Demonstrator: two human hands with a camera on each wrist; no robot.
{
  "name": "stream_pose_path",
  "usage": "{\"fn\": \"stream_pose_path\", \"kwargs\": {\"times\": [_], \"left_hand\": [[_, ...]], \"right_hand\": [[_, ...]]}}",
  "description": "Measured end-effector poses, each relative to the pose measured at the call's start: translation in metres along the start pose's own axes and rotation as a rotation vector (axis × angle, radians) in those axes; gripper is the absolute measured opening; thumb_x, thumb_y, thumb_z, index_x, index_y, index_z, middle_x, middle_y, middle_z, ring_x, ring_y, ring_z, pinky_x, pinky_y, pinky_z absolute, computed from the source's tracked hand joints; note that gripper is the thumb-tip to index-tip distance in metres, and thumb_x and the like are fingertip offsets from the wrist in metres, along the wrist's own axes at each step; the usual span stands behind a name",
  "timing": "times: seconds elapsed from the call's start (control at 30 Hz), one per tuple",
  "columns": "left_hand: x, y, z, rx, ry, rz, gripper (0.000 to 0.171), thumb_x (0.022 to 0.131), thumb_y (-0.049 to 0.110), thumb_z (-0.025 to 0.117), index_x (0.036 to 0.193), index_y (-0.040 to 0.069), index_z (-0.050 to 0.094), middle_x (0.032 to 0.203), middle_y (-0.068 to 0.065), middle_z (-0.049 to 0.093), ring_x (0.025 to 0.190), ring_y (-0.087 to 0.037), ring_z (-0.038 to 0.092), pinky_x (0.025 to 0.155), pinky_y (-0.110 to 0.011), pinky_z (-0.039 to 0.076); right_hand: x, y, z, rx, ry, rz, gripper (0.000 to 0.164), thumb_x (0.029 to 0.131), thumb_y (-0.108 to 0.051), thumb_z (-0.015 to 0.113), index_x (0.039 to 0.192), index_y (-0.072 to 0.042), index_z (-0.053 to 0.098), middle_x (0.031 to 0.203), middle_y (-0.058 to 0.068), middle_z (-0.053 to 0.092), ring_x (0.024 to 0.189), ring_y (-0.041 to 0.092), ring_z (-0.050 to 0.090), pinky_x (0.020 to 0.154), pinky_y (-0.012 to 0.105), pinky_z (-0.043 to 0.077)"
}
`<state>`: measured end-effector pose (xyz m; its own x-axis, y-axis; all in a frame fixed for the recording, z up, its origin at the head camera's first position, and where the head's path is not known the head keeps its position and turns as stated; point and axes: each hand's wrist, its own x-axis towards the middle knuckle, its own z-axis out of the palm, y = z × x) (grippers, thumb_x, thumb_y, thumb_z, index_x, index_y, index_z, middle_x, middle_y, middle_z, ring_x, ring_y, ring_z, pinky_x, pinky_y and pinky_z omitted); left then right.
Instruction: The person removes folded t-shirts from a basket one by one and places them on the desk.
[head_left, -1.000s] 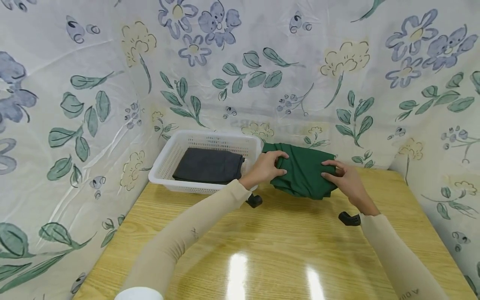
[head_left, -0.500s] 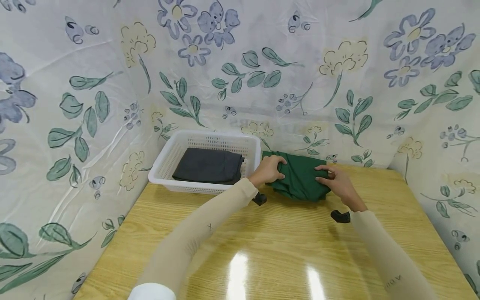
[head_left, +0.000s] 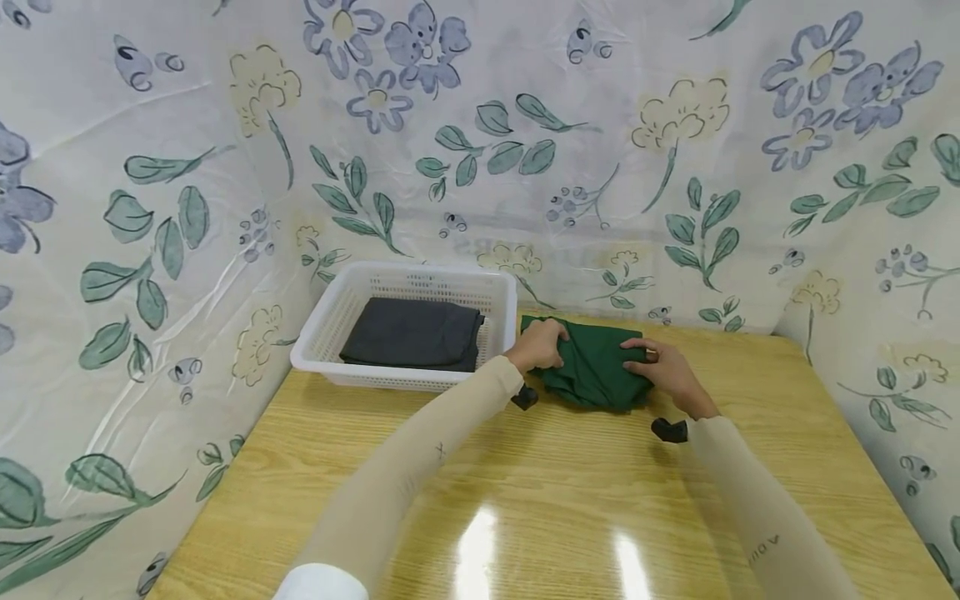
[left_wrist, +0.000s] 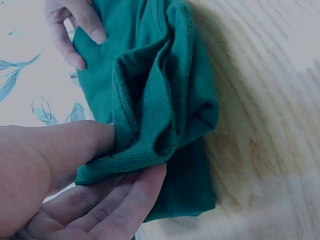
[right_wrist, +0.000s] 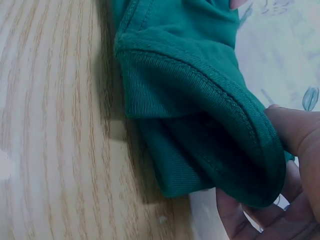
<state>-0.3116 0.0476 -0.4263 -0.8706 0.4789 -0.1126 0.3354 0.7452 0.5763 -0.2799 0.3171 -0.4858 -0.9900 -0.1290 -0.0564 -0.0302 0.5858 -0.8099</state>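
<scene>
Left hand: pinches green cloth's folded edge
Right hand: pinches its opposite edge
White basket: just left of left grip
Tabletop: stretches rightward and nearer

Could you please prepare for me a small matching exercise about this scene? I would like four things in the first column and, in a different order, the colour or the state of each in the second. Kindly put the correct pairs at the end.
Things:
1. green cloth
2. dark cloth
3. basket
4. table

Colour or state:
A. white, with many small openings
B. yellowish, with a wood grain
C. held by the left hand and the right hand
D. folded, and touched by neither hand

Correct pairs: 1-C, 2-D, 3-A, 4-B
</scene>
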Motion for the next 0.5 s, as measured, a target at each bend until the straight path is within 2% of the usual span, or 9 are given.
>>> {"fn": "stream_pose_path", "kwargs": {"times": [0.1,0.2,0.3,0.4,0.5], "left_hand": [[0.0019,-0.0008,-0.0001,0.024,-0.010,-0.003,0.047,0.092,0.003,0.077,0.136,0.000,0.063,0.137,-0.019,0.061,0.115,-0.033,0.064,0.092,-0.038,0.056],[0.0046,-0.0017,0.0009,0.065,-0.040,-0.021,0.048,0.093,0.005,0.077,0.138,0.000,0.062,0.136,-0.018,0.063,0.095,-0.027,0.070,0.079,-0.032,0.058],[0.0068,-0.0019,0.0028,0.112,-0.092,-0.051,0.049,0.095,0.007,0.075,0.141,0.001,0.060,0.137,-0.018,0.063,0.074,-0.021,0.070,0.064,-0.026,0.056],[0.0079,-0.0011,0.0040,0.164,-0.138,-0.076,0.050,0.096,0.009,0.074,0.143,0.001,0.058,0.142,-0.016,0.060,0.081,-0.022,0.071,0.066,-0.027,0.057],[0.0087,-0.0003,0.0050,0.217,-0.163,-0.088,0.050,0.097,0.011,0.074,0.144,0.003,0.058,0.144,-0.014,0.058,0.105,-0.027,0.069,0.079,-0.031,0.058]], "right_hand": [[0.0018,0.0029,0.0003,0.004,-0.011,0.008,0.042,0.101,-0.022,0.069,0.142,-0.011,0.062,0.139,0.027,0.058,0.120,0.038,0.059,0.093,0.042,0.049],[0.0023,0.0050,0.0002,0.005,-0.024,0.006,0.043,0.102,-0.020,0.068,0.143,-0.011,0.060,0.144,0.027,0.053,0.123,0.041,0.057,0.096,0.047,0.049],[0.0011,0.0063,0.0013,0.010,-0.035,0.008,0.043,0.103,-0.020,0.067,0.144,-0.010,0.059,0.150,0.027,0.047,0.129,0.044,0.053,0.101,0.053,0.048],[-0.0006,0.0068,0.0024,0.003,-0.043,0.013,0.044,0.104,-0.020,0.066,0.145,-0.008,0.057,0.151,0.029,0.045,0.132,0.047,0.049,0.103,0.057,0.046],[-0.0009,0.0065,0.0032,-0.002,-0.042,0.022,0.045,0.104,-0.022,0.065,0.145,-0.008,0.057,0.153,0.030,0.043,0.134,0.048,0.047,0.104,0.058,0.045]]}}
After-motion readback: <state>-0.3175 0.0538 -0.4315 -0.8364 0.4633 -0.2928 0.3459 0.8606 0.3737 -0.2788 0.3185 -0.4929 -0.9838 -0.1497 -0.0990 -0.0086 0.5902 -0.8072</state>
